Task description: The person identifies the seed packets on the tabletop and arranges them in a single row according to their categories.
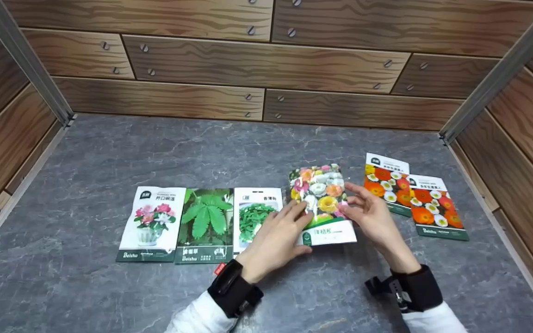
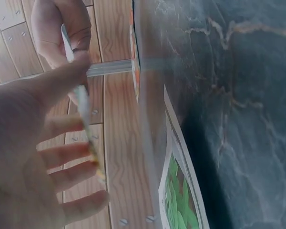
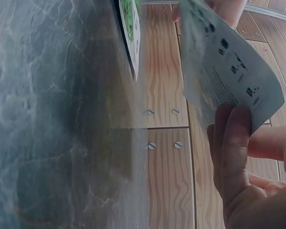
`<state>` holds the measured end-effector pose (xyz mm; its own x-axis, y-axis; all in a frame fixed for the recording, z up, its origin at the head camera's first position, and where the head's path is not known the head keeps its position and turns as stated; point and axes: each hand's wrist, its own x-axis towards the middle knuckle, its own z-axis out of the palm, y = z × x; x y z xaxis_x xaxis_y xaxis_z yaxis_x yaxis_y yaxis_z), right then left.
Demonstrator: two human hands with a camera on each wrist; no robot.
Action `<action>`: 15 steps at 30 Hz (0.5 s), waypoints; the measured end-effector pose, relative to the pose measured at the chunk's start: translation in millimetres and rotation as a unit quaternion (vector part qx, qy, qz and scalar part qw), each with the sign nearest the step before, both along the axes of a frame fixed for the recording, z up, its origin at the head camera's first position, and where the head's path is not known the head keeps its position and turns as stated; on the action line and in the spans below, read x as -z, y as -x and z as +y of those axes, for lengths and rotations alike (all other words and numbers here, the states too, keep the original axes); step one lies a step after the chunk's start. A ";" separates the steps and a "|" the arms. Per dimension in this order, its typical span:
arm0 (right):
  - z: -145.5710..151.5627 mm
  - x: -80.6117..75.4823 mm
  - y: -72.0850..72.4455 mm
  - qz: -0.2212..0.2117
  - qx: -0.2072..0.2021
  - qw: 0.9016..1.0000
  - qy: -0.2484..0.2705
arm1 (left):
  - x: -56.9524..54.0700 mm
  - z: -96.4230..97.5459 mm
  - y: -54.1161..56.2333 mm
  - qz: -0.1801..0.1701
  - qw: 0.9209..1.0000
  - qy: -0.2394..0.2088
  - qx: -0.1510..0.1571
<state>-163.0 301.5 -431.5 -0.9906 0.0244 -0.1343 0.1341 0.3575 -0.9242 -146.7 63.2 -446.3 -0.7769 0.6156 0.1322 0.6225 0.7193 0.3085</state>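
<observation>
Right grip (image 1: 374, 219) pinches the flower packet (image 1: 319, 188) aloft, left grip (image 1: 273, 238) spread against its front.

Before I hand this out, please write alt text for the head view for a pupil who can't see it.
A person's right hand holds a flower packet above a grey table, and the left hand touches the packet's front. Three packets lie in a row to the left; two orange-flowered packets lie to the right.
</observation>
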 end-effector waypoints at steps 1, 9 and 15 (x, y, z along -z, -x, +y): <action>0.0 1.4 0.7 -0.002 -0.006 1.000 -0.003 | 0.5 0.3 -0.6 0.001 1.000 0.010 0.003; 1.7 10.8 4.0 -0.044 -0.057 0.996 -0.048 | 4.1 3.1 -6.4 0.012 0.998 0.065 0.025; 2.1 14.7 2.9 -0.051 -0.084 0.989 -0.108 | 9.1 6.0 -10.9 -0.004 0.997 0.077 0.030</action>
<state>-165.9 303.6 -446.2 -0.9649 -0.0997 -0.2428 0.1445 0.5707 -0.8083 -135.8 69.1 -455.5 -0.7381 0.6741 0.0264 0.6643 0.7193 0.2032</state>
